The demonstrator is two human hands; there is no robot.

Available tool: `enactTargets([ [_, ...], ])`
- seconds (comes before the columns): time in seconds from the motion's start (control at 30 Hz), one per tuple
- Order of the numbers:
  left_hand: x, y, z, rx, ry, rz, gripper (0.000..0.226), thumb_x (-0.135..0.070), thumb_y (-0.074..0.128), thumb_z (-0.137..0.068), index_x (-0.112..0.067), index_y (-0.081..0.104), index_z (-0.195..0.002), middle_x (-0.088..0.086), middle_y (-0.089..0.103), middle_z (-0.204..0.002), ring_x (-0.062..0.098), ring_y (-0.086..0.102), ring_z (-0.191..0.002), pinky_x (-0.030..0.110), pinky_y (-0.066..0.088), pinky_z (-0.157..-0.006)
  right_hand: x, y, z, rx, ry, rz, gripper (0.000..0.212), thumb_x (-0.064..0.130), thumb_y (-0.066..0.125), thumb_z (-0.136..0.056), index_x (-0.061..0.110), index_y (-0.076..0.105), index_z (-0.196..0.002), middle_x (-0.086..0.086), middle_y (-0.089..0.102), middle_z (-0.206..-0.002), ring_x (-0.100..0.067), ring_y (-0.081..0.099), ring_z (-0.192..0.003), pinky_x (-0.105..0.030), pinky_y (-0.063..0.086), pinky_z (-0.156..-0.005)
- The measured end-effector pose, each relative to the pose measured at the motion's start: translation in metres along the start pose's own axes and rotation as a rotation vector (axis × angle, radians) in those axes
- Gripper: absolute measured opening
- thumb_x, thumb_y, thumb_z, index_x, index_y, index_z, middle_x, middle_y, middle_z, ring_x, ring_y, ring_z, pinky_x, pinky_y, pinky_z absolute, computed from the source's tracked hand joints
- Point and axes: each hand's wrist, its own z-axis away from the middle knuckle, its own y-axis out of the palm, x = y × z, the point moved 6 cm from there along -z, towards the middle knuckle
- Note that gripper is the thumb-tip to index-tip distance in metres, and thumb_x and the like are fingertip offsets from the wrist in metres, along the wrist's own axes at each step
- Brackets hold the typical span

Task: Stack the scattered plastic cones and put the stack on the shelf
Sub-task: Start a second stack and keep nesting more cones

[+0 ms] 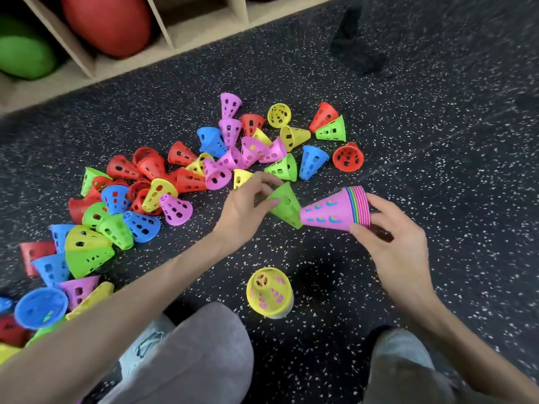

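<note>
shelf: wooden cubbies (pixel 204 27) along the top left, holding a green ball (pixel 24 56) and a red ball (pixel 108 23); one cubby beside them looks free, though its depth cannot be judged.
loose cones: a bright scatter (pixel 180 170) on the speckled floor (pixel 437 126), running from the lower left up to the middle, most lying on their sides, some touching or overlapping.
left hand: the left hand (pixel 245 209) pinches a green cone (pixel 284 207) near its narrow end, fingers curled on it, wide mouth turned toward the stack.
small nest: a yellow cone (pixel 269 293) with pink showing inside lies on the floor near the knees.
stack: a pink-topped stack (pixel 335 211) lies tilted, narrow tip pointing left, just touching the green cone's rim.
right hand: the right hand (pixel 396 237) grips the stack at its wide, banded base, fingers and thumb wrapped round the rims.
step: likely sliding the green cone over the tip — still early, with many cones loose.
risk: if the green cone goes on crooked it may jam or pop off; a light pinch could let it drop — and a tall, loosely seated stack may telescope apart when carried to the shelf.
</note>
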Motion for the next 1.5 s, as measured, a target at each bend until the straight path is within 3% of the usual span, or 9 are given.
enactTargets([
  [0.17,-0.023,0.007,0.020,0.068,0.060,-0.052,0.023,-0.013,0.066,-0.098,-0.030,0.073,-0.112,-0.006,0.069,-0.094,0.012,0.055,-0.098,0.018,0.039,-0.082,0.007,-0.010,-0.005,-0.086,-0.061,-0.032,0.048,0.000,0.068,-0.092,0.027,0.064,-0.132,0.019,0.075,-0.102,-0.005,0.067,-0.102,-0.016,0.047,-0.091],
  [0.4,-0.051,0.022,0.029,0.131,0.170,-0.040,0.022,-0.015,0.066,-0.099,-0.037,0.070,-0.102,-0.001,0.059,-0.100,0.016,0.048,-0.102,0.013,0.035,-0.088,0.004,-0.004,-0.011,0.051,-0.082,0.015,0.051,-0.003,0.064,-0.092,0.030,0.063,-0.131,0.019,0.074,-0.108,-0.006,0.066,-0.105,-0.024,0.049,-0.097],
  [0.53,-0.058,0.030,0.033,0.153,0.204,0.002,0.015,-0.014,0.064,-0.100,-0.025,0.074,-0.104,-0.010,0.050,-0.102,0.009,0.049,-0.102,0.019,0.043,-0.092,0.002,0.006,-0.008,0.131,-0.080,0.002,0.051,-0.005,0.062,-0.093,0.025,0.062,-0.135,0.014,0.073,-0.117,-0.006,0.066,-0.111,-0.025,0.050,-0.099],
  [0.63,-0.067,0.030,0.038,0.147,0.222,0.057,0.014,-0.005,0.062,-0.101,-0.012,0.073,-0.104,-0.003,0.047,-0.106,0.004,0.051,-0.097,0.011,0.046,-0.081,0.005,0.016,-0.005,0.203,-0.094,-0.022,0.050,-0.005,0.061,-0.094,0.024,0.062,-0.135,0.011,0.072,-0.121,-0.009,0.066,-0.114,-0.026,0.051,-0.099],
  [0.77,-0.073,0.030,0.043,0.069,0.255,0.071,0.013,-0.006,0.064,-0.100,-0.013,0.072,-0.107,0.004,0.047,-0.113,0.004,0.051,-0.103,0.008,0.042,-0.085,0.008,0.022,-0.004,0.211,-0.073,-0.126,0.044,-0.001,0.066,-0.093,0.022,0.065,-0.130,0.010,0.076,-0.112,-0.010,0.071,-0.104,-0.019,0.053,-0.090],
  [0.93,-0.062,0.028,0.035,0.010,0.206,0.143,0.033,-0.020,0.072,-0.096,-0.017,0.062,-0.127,-0.005,0.045,-0.132,0.008,0.051,-0.126,0.026,0.051,-0.100,0.009,0.031,0.002,0.223,-0.064,-0.179,0.045,-0.006,0.061,-0.094,0.026,0.065,-0.124,0.011,0.076,-0.112,-0.008,0.070,-0.106,-0.016,0.052,-0.087],
  [1.03,-0.056,0.028,0.034,0.026,0.161,0.166,0.038,-0.022,0.071,-0.097,-0.023,0.058,-0.133,-0.009,0.047,-0.133,0.004,0.054,-0.124,0.020,0.050,-0.099,0.008,0.032,0.004,0.202,-0.045,-0.184,0.045,-0.006,0.060,-0.094,0.030,0.065,-0.121,0.014,0.076,-0.109,-0.005,0.071,-0.103,-0.015,0.051,-0.086],
  [1.3,-0.035,0.027,0.024,0.017,0.073,0.235,0.030,-0.027,0.066,-0.100,-0.032,0.059,-0.128,-0.008,0.053,-0.134,0.003,0.059,-0.122,0.030,0.058,-0.092,-0.003,0.038,0.004,0.191,0.001,-0.054,0.054,0.000,0.073,-0.087,0.028,0.062,-0.133,0.009,0.076,-0.107,-0.010,0.069,-0.106,-0.035,0.053,-0.099],
  [1.5,0.046,0.010,-0.018,0.009,-0.123,-0.148,0.048,-0.030,0.062,-0.102,-0.021,0.049,-0.147,0.002,0.044,-0.146,0.014,0.047,-0.127,0.045,0.044,-0.112,-0.006,0.031,0.007,0.164,0.034,-0.017,0.052,-0.003,0.072,-0.087,0.028,0.065,-0.129,0.013,0.077,-0.103,-0.008,0.069,-0.099,-0.025,0.052,-0.093],
])
